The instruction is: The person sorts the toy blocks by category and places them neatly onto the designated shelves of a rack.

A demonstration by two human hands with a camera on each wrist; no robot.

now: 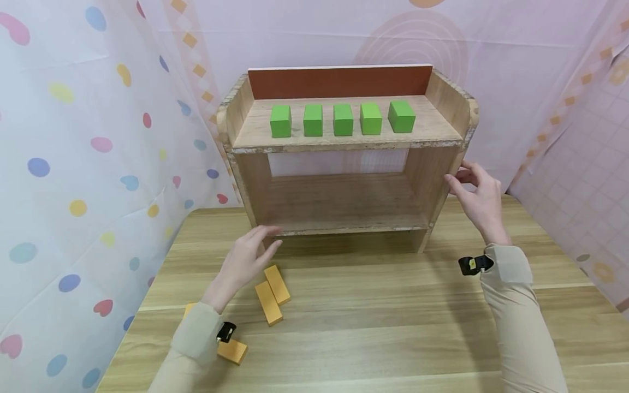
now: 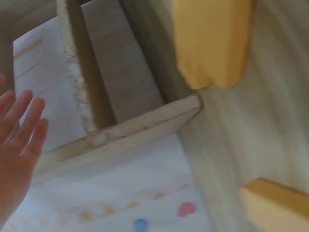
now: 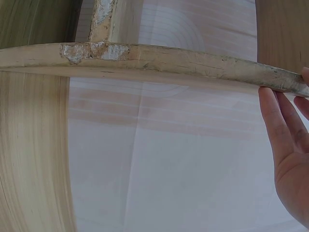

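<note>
A small two-tier wooden shelf (image 1: 344, 229) stands on the table. My right hand (image 1: 484, 199) is at its right side panel (image 3: 203, 67). The thumb lies at the panel's front edge, and fingers (image 3: 273, 116) touch its outer face, so the hand holds the edge. My left hand (image 1: 245, 254) is near the shelf's lower left front corner, holding nothing. In the left wrist view its fingers (image 2: 31, 118) are extended, apart from the left side panel (image 2: 120, 137). Several green blocks (image 1: 313, 120) stand in a row on the upper tier.
Two orange blocks (image 1: 268, 303) lie side by side below my left hand. Another orange block (image 1: 232, 351) lies by the left wrist, and one more (image 1: 189, 309) is partly hidden behind the sleeve. A patterned curtain (image 1: 88, 164) hangs behind and at the sides.
</note>
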